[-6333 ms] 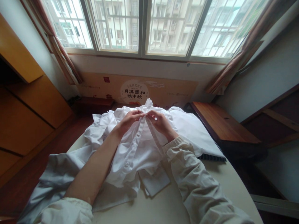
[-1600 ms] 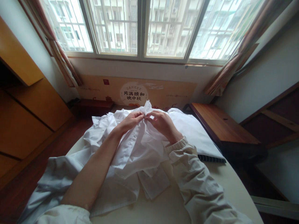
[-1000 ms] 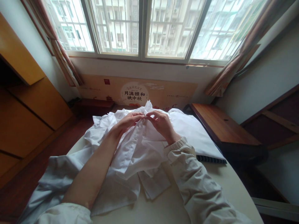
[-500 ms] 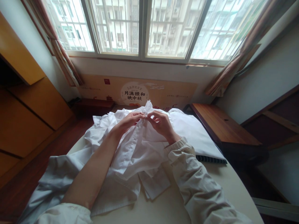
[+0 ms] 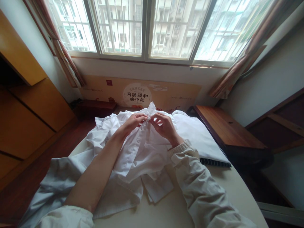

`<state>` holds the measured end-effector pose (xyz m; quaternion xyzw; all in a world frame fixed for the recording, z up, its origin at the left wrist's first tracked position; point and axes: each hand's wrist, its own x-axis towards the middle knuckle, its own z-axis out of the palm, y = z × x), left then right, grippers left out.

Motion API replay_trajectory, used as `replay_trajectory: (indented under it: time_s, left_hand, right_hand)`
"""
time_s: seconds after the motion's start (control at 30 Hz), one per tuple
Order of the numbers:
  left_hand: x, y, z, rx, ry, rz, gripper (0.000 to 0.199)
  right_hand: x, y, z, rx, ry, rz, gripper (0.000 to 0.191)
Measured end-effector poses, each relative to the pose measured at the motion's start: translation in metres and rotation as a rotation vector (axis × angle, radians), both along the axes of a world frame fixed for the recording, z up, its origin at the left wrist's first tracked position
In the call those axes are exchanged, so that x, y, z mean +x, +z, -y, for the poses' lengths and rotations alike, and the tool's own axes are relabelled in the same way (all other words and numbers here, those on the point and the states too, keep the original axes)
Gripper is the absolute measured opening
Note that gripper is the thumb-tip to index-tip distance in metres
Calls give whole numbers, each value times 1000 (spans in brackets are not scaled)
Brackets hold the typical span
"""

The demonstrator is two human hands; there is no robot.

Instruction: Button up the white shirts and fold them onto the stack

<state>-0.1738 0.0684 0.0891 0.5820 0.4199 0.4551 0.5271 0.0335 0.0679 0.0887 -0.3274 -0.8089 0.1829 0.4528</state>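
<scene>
A white shirt lies spread in front of me, its button strip running toward me and its collar pointing away. Near the collar, my left hand pinches the left edge of the front strip. My right hand pinches the cloth just to the right, thumb and forefinger close to the left fingertips. A small pale button seems to show between the two hands, though it is too small to make out clearly. Several more buttons dot the strip below.
More crumpled white cloth spreads left over the pale table. Right of the shirt lies folded white cloth above a dark striped piece. A wooden desk stands at the right, below the window.
My right fingertips have drawn slightly apart from the left ones, leaving a bit more of the strip showing between them. The shirt lies as before.
</scene>
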Motion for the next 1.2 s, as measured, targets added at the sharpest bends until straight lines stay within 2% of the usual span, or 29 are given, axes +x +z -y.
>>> replay_trajectory:
  time_s: [0.13,0.3,0.4,0.63,0.8,0.87,0.93,1.0,1.13,1.2]
  left_hand:
    - [-2,-1,-1,-53,-15,41,26]
    - [-3,2,1,4,-12,-47,32]
    - [-2,0,-1,-29,5,-17,31]
    - [-3,-9,-13,-118,126,212,29]
    - [0,-4,-10,-121,183,298,31]
    - [0,-3,-8,-129,181,306,31]
    - [-1,-4,-8,-129,170,286,30]
    - [-2,-5,-8,-120,141,237,29]
    - [-2,-6,-7,-112,80,132,33]
    - [0,-5,-5,-105,72,92,35]
  right_hand:
    - [0,-2,-3,21,-25,17,20]
    - [1,-5,-7,11,-41,69,20]
    - [2,-4,-7,10,-55,107,17]
    - [8,18,5,18,-134,258,14]
    - [14,34,19,83,42,351,42]
    - [14,34,21,81,63,418,54]
    - [13,30,21,68,52,453,58]
    - [11,26,20,56,31,449,51]
    - [8,24,15,38,-71,373,26]
    - [7,24,12,24,-141,343,22]
